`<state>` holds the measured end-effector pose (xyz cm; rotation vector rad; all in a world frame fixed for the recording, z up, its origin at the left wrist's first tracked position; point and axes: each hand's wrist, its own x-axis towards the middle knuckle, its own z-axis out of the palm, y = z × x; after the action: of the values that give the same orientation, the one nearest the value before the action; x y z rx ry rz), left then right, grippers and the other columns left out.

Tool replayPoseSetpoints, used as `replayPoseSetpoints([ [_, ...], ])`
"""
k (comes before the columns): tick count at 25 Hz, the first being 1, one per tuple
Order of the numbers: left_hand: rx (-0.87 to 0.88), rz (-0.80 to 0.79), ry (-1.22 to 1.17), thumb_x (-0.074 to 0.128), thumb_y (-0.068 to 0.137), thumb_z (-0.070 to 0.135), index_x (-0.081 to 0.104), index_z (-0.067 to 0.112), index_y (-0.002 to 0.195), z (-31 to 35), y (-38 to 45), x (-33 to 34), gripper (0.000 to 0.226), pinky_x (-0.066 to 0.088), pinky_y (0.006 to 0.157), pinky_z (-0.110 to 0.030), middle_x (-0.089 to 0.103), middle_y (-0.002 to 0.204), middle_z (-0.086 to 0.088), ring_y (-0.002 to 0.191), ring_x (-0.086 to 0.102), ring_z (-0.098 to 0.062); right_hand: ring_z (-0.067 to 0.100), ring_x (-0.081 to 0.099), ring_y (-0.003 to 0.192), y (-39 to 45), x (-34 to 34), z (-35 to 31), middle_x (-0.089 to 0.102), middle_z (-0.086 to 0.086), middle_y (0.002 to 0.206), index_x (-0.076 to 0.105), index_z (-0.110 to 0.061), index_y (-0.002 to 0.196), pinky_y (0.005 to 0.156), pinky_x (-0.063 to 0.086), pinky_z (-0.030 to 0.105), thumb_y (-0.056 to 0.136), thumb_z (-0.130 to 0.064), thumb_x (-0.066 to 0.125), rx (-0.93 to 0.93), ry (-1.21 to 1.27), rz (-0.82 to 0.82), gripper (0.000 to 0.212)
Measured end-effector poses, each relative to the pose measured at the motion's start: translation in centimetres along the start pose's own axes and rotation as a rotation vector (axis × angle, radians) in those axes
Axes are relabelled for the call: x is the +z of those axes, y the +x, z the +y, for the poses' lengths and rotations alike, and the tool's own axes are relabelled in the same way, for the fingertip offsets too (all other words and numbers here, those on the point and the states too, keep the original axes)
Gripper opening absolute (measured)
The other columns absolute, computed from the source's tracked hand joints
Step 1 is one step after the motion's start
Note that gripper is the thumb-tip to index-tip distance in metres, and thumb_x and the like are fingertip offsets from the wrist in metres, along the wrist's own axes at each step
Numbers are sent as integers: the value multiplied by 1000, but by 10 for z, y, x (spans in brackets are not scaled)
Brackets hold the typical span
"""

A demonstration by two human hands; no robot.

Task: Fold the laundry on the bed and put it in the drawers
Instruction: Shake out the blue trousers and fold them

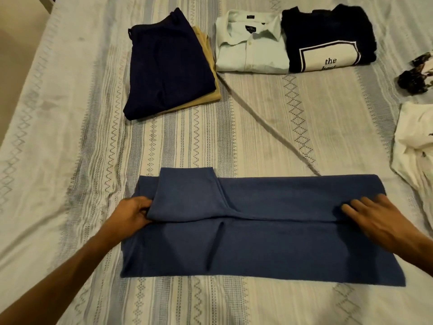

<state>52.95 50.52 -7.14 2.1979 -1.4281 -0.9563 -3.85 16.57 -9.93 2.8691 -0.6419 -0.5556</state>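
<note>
One blue garment point(257, 242) lies spread flat on the bed point(70, 160) at 6 o'clock, its far half doubled back toward the middle so a fold line runs across it. The left hand point(134, 213) is at the garment's 9 o'clock edge, fingers curled round the end of that folded layer and pinching it. The right hand point(375, 219) rests at the 3 o'clock end of the fold, fingers straight and slightly spread, pressing flat on the cloth. Toward 12 o'clock, well apart from the blue garment, lie four folded pieces in two pairs: one navy piece point(164, 66) stacked on one tan piece point(210, 85) whose edge shows along its right side, and just beside them one pale shirt point(248, 48) touching one black top point(328, 36) with a white printed panel. At 3 o'clock, near the bed's right edge, lie two unfolded pieces: one white garment point(414, 141) and, beyond it, one dark patterned piece point(417, 76). A striped sheet with diamond rows covers the bed.
</note>
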Motion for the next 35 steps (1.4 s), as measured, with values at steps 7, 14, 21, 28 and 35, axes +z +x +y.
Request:
replayPoseSetpoints([
  [7, -28, 77, -86, 83, 81, 52, 80, 36, 105, -7, -11, 7, 29, 50, 89, -18, 74, 105, 16, 98, 68, 2, 40, 61, 63, 0, -25, -6, 62, 17, 80, 72, -4, 101, 65, 38, 47, 43, 0, 92, 38, -9, 33, 62],
  [14, 183, 124, 509, 48, 92, 38, 74, 21, 95, -18, -29, 15, 32, 58, 60, -37, 67, 102, 8, 92, 66, -21, 40, 63, 64, -8, -15, -15, 63, 19, 85, 73, -2, 109, 65, 47, 52, 42, -6, 98, 81, -73, 14, 72],
  [21, -237, 176, -215, 78, 83, 9, 70, 48, 97, -15, -54, 27, 42, 54, 78, -23, 72, 102, 6, 81, 67, -13, 22, 60, 102, 13, -60, -48, 59, -3, 110, 55, -27, 115, 84, 42, 42, 87, -38, 63, 444, 287, -181, 31],
  [28, -447, 405, -648, 73, 93, 42, 74, 25, 84, 38, -39, 52, 19, 52, 54, -32, 67, 64, -2, 54, 62, -19, 24, 71, 64, 122, -146, -203, 76, 3, 112, 67, -21, 122, 63, 60, 35, 95, -24, 74, 673, 1910, -200, 28],
  [35, -470, 291, -748, 83, 86, 19, 81, 7, 80, -1, -61, 57, 14, 59, 88, -31, 78, 101, -5, 90, 77, -19, 23, 69, 60, 157, -157, -267, 68, 10, 88, 67, -10, 90, 55, 59, 33, 93, -19, 77, 780, 1926, -221, 15],
])
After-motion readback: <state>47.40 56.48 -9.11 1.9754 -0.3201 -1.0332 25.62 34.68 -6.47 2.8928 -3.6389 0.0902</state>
